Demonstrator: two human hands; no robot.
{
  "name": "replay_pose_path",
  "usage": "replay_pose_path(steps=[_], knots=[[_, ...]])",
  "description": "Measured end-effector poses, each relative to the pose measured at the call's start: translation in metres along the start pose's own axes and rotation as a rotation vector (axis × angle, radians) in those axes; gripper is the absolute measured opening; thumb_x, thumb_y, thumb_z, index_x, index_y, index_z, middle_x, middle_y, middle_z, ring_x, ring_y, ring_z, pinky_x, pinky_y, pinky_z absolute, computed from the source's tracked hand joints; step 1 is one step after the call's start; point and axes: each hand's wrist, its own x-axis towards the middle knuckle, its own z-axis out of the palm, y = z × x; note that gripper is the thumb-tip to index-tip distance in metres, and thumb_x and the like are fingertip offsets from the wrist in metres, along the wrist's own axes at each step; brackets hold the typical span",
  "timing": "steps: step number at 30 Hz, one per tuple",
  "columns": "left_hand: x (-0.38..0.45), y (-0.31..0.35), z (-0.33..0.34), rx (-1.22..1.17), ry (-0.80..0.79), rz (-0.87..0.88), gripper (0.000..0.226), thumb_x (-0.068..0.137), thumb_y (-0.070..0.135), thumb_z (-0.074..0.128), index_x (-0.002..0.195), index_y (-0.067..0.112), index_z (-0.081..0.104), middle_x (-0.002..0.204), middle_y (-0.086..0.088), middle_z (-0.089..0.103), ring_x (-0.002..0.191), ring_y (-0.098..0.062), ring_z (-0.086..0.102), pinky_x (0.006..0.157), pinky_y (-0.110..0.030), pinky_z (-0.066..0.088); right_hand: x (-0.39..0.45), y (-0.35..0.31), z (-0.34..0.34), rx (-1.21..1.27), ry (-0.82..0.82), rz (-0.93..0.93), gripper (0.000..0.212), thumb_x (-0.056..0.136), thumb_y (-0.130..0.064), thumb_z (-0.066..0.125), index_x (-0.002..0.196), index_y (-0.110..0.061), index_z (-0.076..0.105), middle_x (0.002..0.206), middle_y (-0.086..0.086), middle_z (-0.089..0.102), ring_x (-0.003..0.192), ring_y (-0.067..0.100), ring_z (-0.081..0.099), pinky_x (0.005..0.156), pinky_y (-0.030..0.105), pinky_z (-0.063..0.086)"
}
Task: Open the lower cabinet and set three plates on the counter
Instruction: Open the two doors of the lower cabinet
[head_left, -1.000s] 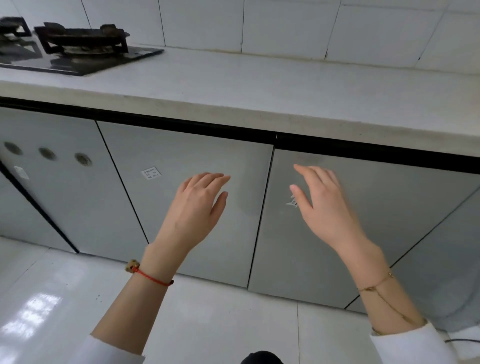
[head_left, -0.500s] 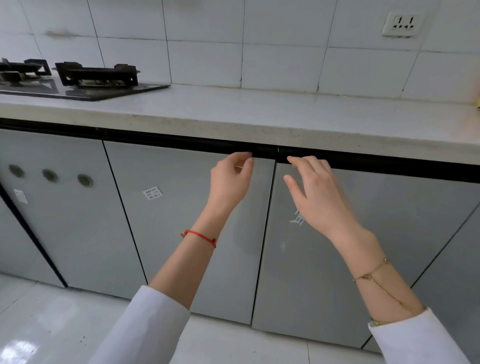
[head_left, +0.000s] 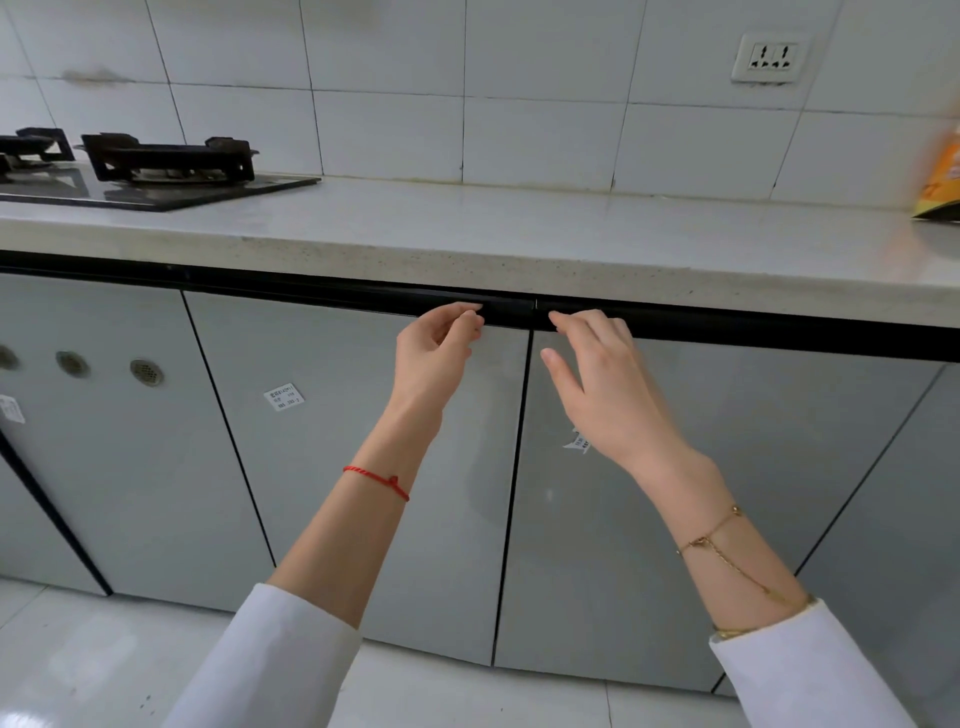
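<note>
Two grey lower cabinet doors meet below the counter (head_left: 519, 228), and both are closed. My left hand (head_left: 431, 358) is at the top right corner of the left door (head_left: 337, 493), its fingers curled onto the door's upper edge under the black handle strip (head_left: 311, 291). At the top left corner of the right door (head_left: 571, 571) my right hand (head_left: 602, 395) has its fingers apart, fingertips touching the strip. No plates are in view.
A black gas stove (head_left: 156, 166) sits on the counter at the far left. An orange package (head_left: 940, 182) stands at the right edge. A wall socket (head_left: 771, 57) is above it. Another door with round vents (head_left: 104, 441) is to the left. White tiled floor (head_left: 78, 665) lies below.
Both hands have risen from the middle of the doors to their top edge at the black strip. The left fingers have curled onto the edge. The doors have not moved.
</note>
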Motion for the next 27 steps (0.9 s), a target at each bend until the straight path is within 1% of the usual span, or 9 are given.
replay_pose_path(steps=[5,8,11,15,18,20,22,24,27], knots=[[-0.014,0.000,-0.015,0.027,-0.034,0.040,0.016,0.092,0.017,0.058,0.101,0.021,0.071,0.083,0.013,0.069,0.077,0.010,0.065,0.072,-0.009,0.050,-0.001,-0.016,0.006,0.081,0.014,-0.017,0.045,0.100,-0.027,0.042,0.141,-0.009,0.042,0.135,0.003,0.051,0.124,0.022,0.042,0.107,0.032,0.034],[-0.023,0.002,-0.024,0.029,-0.051,0.052,0.017,0.092,0.016,0.059,0.103,0.022,0.071,0.084,0.016,0.071,0.081,0.008,0.066,0.071,-0.008,0.049,-0.004,-0.024,0.007,0.154,0.079,-0.006,0.038,0.100,-0.021,0.044,0.135,-0.007,0.048,0.131,0.005,0.054,0.123,0.021,0.045,0.105,0.026,0.032],[-0.035,0.002,-0.028,0.029,-0.037,0.073,0.017,0.092,0.018,0.061,0.104,0.025,0.070,0.090,0.014,0.072,0.087,0.005,0.065,0.077,-0.014,0.050,-0.012,-0.026,0.004,0.235,0.122,-0.032,0.033,0.098,-0.015,0.047,0.129,-0.006,0.053,0.126,0.005,0.058,0.121,0.021,0.049,0.102,0.021,0.033],[-0.070,-0.012,-0.029,0.225,0.057,0.311,0.030,0.090,0.016,0.064,0.118,0.024,0.064,0.102,0.011,0.069,0.093,-0.001,0.063,0.077,-0.014,0.048,-0.028,-0.032,0.003,0.259,0.130,-0.067,0.035,0.098,-0.014,0.047,0.132,-0.009,0.051,0.127,0.001,0.057,0.122,0.014,0.049,0.102,0.016,0.032],[-0.098,-0.025,-0.033,0.392,0.066,0.459,0.049,0.085,0.017,0.071,0.130,0.023,0.055,0.113,0.008,0.060,0.103,-0.009,0.057,0.085,-0.023,0.050,-0.042,-0.040,0.000,0.263,0.145,-0.095,0.035,0.098,-0.014,0.048,0.132,-0.010,0.051,0.129,0.001,0.056,0.123,0.014,0.049,0.103,0.014,0.031],[-0.113,-0.030,-0.036,0.450,0.071,0.512,0.059,0.082,0.016,0.074,0.136,0.018,0.049,0.118,0.003,0.053,0.110,-0.013,0.053,0.092,-0.029,0.048,-0.051,-0.047,-0.003,0.264,0.158,-0.128,0.034,0.097,-0.014,0.048,0.131,-0.010,0.052,0.129,0.002,0.057,0.123,0.014,0.050,0.104,0.016,0.034],[-0.129,-0.033,-0.039,0.487,0.088,0.540,0.068,0.081,0.015,0.076,0.141,0.014,0.044,0.124,-0.002,0.048,0.116,-0.017,0.049,0.098,-0.032,0.046,-0.062,-0.055,-0.004,0.266,0.167,-0.169,0.035,0.097,-0.016,0.049,0.132,-0.010,0.052,0.129,0.002,0.057,0.123,0.014,0.051,0.105,0.022,0.038],[-0.145,-0.036,-0.044,0.518,0.113,0.561,0.075,0.080,0.017,0.076,0.145,0.013,0.038,0.129,-0.004,0.044,0.123,-0.017,0.044,0.103,-0.025,0.041,-0.073,-0.065,-0.005,0.280,0.180,-0.216,0.036,0.098,-0.018,0.049,0.133,-0.011,0.052,0.129,0.002,0.058,0.124,0.014,0.051,0.106,0.030,0.042],[-0.162,-0.037,-0.056,0.558,0.165,0.594,0.081,0.079,0.017,0.077,0.148,0.012,0.034,0.133,-0.006,0.041,0.128,-0.014,0.039,0.104,-0.013,0.032,-0.085,-0.080,-0.003,0.305,0.212,-0.291,0.036,0.099,-0.021,0.048,0.133,-0.011,0.053,0.130,0.003,0.059,0.124,0.014,0.052,0.105,0.034,0.044]])
